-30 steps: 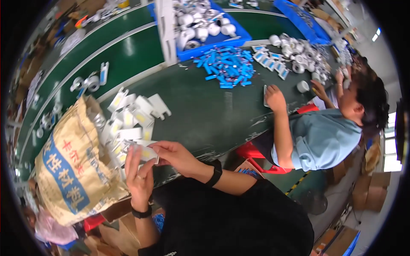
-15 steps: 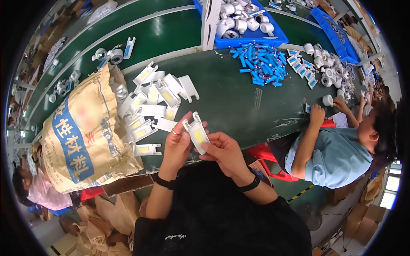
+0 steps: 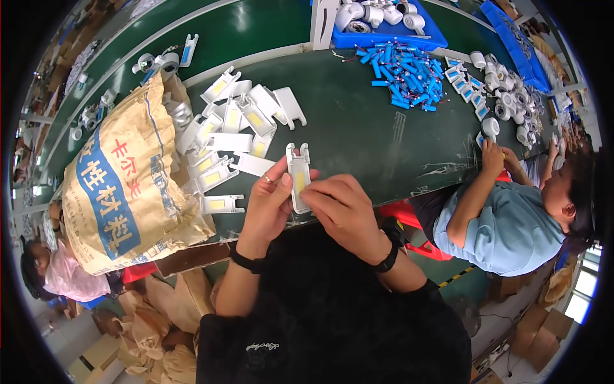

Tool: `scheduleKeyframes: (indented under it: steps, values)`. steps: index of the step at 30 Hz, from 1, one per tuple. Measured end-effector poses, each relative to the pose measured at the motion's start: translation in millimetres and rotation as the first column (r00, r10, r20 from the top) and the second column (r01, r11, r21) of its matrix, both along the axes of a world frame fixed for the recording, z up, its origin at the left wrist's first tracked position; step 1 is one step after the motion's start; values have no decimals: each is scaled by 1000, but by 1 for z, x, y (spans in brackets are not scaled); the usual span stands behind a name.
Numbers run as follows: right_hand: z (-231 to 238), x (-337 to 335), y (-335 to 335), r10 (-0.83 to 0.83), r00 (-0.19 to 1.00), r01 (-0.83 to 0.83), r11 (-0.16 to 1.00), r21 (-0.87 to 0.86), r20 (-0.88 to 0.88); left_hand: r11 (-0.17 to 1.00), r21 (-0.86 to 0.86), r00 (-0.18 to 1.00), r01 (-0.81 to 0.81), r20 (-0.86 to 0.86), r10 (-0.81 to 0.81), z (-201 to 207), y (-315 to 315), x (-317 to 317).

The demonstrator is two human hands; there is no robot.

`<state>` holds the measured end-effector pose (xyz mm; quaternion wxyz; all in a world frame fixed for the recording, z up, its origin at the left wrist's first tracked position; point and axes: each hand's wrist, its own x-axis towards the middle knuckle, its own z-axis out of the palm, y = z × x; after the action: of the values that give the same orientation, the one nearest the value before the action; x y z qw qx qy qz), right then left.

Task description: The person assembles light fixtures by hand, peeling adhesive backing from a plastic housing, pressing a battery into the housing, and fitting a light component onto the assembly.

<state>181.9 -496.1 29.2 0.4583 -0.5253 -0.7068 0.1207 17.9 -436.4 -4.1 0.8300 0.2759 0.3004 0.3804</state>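
A white plastic lamp housing (image 3: 299, 169) with a yellow LED panel stands nearly upright in front of me, its two-pronged end at the top. My left hand (image 3: 268, 205) is closed on its left side, thumb on the front edge and fingers behind. At the lower right edge, my right hand (image 3: 348, 208) pinches the housing with thumb and fingertips; its fingers partly cover the panel. Just left of my hands lies a loose pile of similar white housings (image 3: 230, 142), some with the panel facing up.
A large printed paper sack (image 3: 121, 179) leans at the left of the green worktable (image 3: 332, 115). Blue battery cells (image 3: 409, 73) are heaped farther back, by a blue bin (image 3: 390, 40) of white lamp parts. On the right, a co-worker in a blue shirt (image 3: 499, 224) handles white parts.
The housing has turned from tilted to nearly upright. My right hand has shifted its fingers along the housing's edge. My view has shifted slightly.
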Motion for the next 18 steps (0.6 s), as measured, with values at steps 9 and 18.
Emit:
scheduleKeyframes:
  steps: [9, 18]
  values:
    - [-13, -2, 4, 15, 1000, -16, 999, 34, 22, 998, -58, 1000, -8, -15, 8, -1, 0, -3]
    - [-16, 0, 6, -6, 1000, 6, 1000, 9, -26, 996, -68, 999, 49, 0, -49, -3, 3, -4]
